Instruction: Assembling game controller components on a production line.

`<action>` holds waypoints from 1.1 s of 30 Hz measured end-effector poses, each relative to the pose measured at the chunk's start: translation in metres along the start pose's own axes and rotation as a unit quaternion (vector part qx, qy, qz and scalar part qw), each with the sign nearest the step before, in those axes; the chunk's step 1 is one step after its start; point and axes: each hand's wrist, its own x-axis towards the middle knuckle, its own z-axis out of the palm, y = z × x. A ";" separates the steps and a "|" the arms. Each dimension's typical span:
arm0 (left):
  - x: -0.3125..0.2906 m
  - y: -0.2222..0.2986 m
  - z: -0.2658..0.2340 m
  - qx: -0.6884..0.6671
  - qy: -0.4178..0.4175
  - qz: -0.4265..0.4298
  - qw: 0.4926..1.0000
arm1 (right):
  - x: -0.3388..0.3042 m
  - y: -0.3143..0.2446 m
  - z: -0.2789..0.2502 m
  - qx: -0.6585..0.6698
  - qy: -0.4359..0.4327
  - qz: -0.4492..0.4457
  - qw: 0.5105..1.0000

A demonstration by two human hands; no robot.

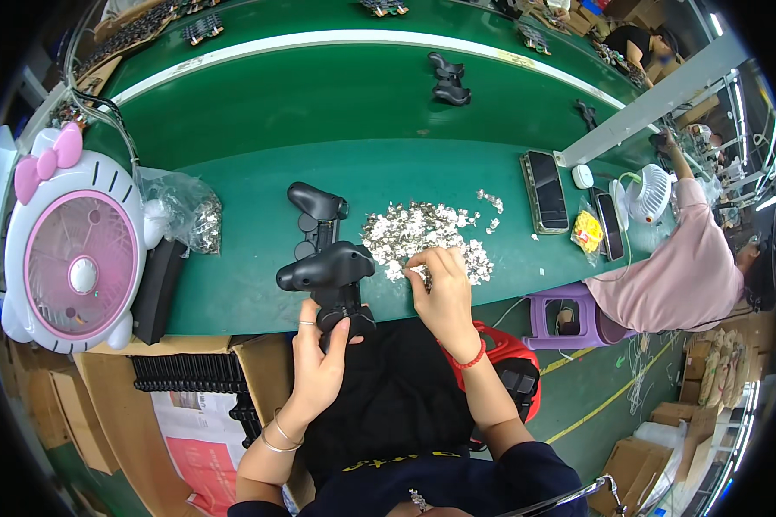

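My left hand (319, 353) is closed around the near end of a black game controller (332, 265), its grip pointing left. Just beyond it another black grip with round thumbsticks (317, 203) shows, partly covered; whether this belongs to a separate controller I cannot tell. My right hand (440, 284) reaches to the near edge of a pile of small silvery metal parts (418, 228), thumb and forefinger pinched together. What sits between those fingertips is too small to make out. A few loose silvery parts (491, 202) lie at the pile's far right.
A pink and white fan (82, 258) stands at left beside a clear bag of metal parts (205, 220). Phones (545, 191) and a yellow packet (586, 231) lie at right. Beyond, a controller (450, 79) rests on the green belt (319, 95). A person in pink (672, 267) sits at right.
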 end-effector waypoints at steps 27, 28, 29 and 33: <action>0.002 0.002 0.000 -0.021 -0.017 -0.023 0.999 | -0.005 -0.008 -0.019 0.153 -0.086 0.051 0.983; 0.002 0.003 0.001 -0.020 -0.016 -0.023 0.999 | -0.007 -0.014 -0.021 0.154 -0.087 0.051 0.983; 0.002 0.003 0.001 -0.020 -0.015 -0.019 1.000 | -0.008 -0.022 -0.023 0.166 -0.072 -0.001 0.984; 0.000 -0.005 0.000 -0.023 -0.013 -0.012 1.000 | -0.010 -0.040 -0.019 0.140 -0.034 -0.132 0.981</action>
